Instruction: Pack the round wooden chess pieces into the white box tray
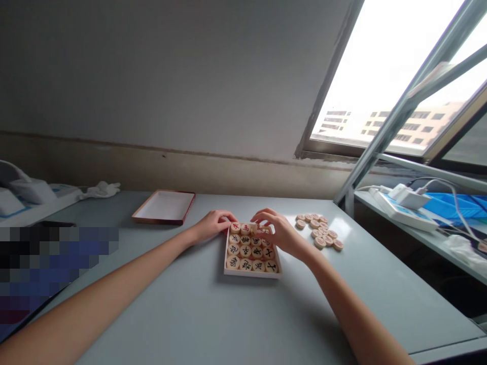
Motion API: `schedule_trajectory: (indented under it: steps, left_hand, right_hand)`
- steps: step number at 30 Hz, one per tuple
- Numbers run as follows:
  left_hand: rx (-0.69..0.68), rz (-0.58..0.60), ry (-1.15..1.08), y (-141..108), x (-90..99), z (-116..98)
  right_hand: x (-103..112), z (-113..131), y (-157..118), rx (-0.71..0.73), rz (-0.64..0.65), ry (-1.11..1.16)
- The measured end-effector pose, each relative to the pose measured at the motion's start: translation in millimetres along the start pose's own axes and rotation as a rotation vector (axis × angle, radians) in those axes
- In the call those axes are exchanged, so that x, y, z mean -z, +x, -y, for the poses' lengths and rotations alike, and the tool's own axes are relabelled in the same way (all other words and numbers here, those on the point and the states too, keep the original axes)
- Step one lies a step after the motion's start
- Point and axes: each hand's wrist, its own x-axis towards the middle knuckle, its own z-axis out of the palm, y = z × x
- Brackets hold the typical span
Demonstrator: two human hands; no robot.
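Observation:
A shallow white box (253,274) lies on the table with Chinese chess pieces (245,252) in rows inside, round and pale wood. Black characters mark the near rows and red ones the far row. My left hand (213,225) is at the box's far left corner, its fingers and thumb closed on the edge. Over the far right part of the box, my right hand (281,233) has thumb and fingers curled round a red-marked piece (259,228). That hand hides some pieces and part of the right rim.
Loose chess pieces (323,234) lie in a cluster right of the box. An open box lid (163,221) with white inside rests at the back left. Power strips stand at left (63,195) and on the right shelf (403,203). A metal frame post (352,190) rises at right.

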Motion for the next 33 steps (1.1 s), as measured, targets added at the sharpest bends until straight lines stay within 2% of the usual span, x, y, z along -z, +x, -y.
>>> schedule_trajectory:
  steps: [4, 9, 11, 13, 15, 17, 19, 23, 26, 30, 33]
  left_hand:
    - [-0.002, -0.002, -0.001, 0, -0.2, 0]
    - [0.003, -0.008, 0.02, 0, -0.2, 1]
    - [-0.002, -0.014, 0.029, 0, -0.2, 1]
    - [-0.003, -0.017, 0.033, 0, -0.3, 1]
    - [0.001, -0.017, 0.029, 1, -0.4, 1]
    - [0.006, -0.013, 0.023, 1, -0.5, 2]
    - [0.013, -0.009, 0.019, 1, -0.6, 3]
    - [0.014, -0.009, 0.017, 0, -0.8, 2]
    - [0.012, -0.014, 0.023, 0, -0.8, 0]
    - [0.023, -0.017, 0.023, 0, -0.5, -1]
    - [0.022, -0.018, 0.012, 0, -0.1, 1]
  right_hand:
    - [-3, -2, -2, -0.08, -0.005, -0.06]
    - [13, -5, -2, -0.137, 0.016, -0.165]
    - [21, -10, -5, -0.202, 0.021, -0.244]
    - [31, -18, -10, -0.35, -0.031, -0.424]
    - [39, -27, -16, -0.558, -0.079, -0.62]
    - [45, -36, -20, -0.728, -0.04, -0.699]
    - [48, -40, -21, -0.806, 0.024, -0.684]
    - [47, -38, -19, -0.759, 0.048, -0.652]
    - [48, -30, -18, -0.671, 0.086, -0.504]
    - [50, -13, -16, -0.542, 0.028, -0.295]
    - [44, 1, -12, -0.435, 0.049, -0.182]
